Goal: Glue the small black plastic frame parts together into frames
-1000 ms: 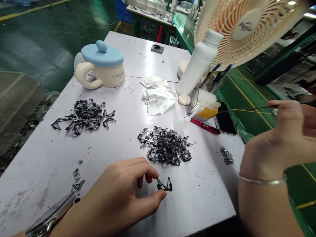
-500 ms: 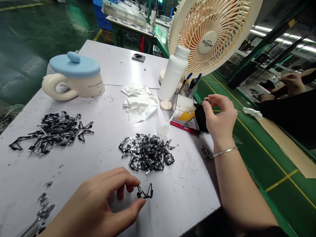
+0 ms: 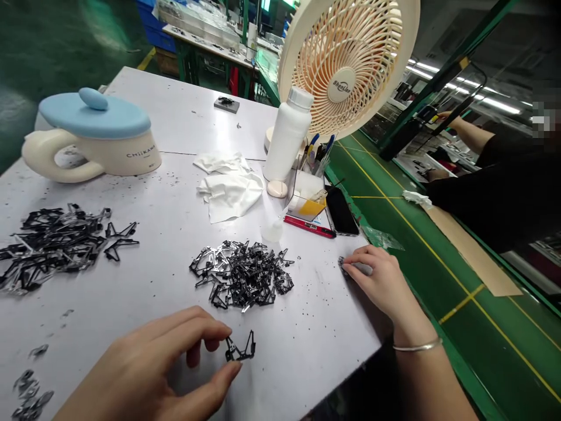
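Between the thumb and forefinger of my left hand is a small black angular bracket, held just above the front of the white table. Just beyond it lies a heap of similar black metal brackets. My right hand is low at the table's right edge, fingertips pinched together over a small cluster of tiny dark parts. Whatever those fingertips grip is hidden. A second pile of longer black brackets spreads out on the left.
A blue-lidded mug stands at the left. White cloths, a white bottle, a pen holder, a red box cutter, a phone and a big fan stand further back. A co-worker's arm shows at right.
My right hand has come down from beside the pen holder to the small parts at the table edge. My left hand keeps its pinch on the bracket. The view has shifted rightward.
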Demonstrator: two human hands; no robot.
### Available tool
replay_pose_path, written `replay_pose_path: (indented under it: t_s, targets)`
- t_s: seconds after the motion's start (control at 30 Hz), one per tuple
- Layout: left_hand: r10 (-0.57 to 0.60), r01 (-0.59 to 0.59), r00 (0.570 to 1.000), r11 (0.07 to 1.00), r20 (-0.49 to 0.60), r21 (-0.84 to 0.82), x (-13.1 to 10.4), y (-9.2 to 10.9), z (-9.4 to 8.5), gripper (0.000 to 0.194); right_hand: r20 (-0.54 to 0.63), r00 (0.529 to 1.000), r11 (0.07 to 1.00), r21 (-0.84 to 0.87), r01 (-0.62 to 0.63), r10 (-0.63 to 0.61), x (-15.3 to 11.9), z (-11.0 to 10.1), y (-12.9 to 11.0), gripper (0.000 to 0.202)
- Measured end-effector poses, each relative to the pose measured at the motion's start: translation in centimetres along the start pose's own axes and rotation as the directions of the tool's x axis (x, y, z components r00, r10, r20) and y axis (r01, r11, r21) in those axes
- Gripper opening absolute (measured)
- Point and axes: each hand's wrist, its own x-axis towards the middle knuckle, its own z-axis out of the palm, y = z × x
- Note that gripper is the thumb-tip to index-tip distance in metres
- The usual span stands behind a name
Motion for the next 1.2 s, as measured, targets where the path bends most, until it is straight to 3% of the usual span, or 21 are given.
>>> replay_pose_path:
  t_s: [0.1, 0.57, 0.83, 0.97, 1.2]
  targets:
    - [0.038, -0.041, 0.996, 0.999, 0.085, 0.033, 0.1, -0.2, -0.1, 0.019, -0.013, 1.000, 1.000, -0.021, -0.021, 0.021, -0.1, 0.6, -0.4, 0.014]
    - [0.040, -0.041, 0.997, 0.999, 0.064, 0.014, 0.2, 0.2, -0.5, 0.018, -0.063, 0.989, 0.989, 0.059, -0.134, 0.138, 1.3, 1.9, -0.7, 0.025]
    - [0.017, -0.017, 0.998, 1.000, 0.066, -0.004, 0.3, 0.2, -0.4, 0.019, -0.132, 0.990, 0.971, 0.238, -0.015, 0.048, 1.3, 1.0, -1.7, 0.008]
    - [0.002, -0.001, 0.998, 1.000, 0.066, -0.013, 0.3, 0.2, -0.5, 0.018, -0.201, 0.978, 0.862, 0.486, 0.142, -0.047, 0.3, -0.3, -3.2, 0.003]
    - [-0.028, 0.037, 0.993, 0.996, 0.115, -0.081, 0.6, 0.7, -0.9, 0.013, -0.220, 0.927, 0.498, 0.793, 0.351, -0.304, 1.3, -1.9, -8.0, 0.014]
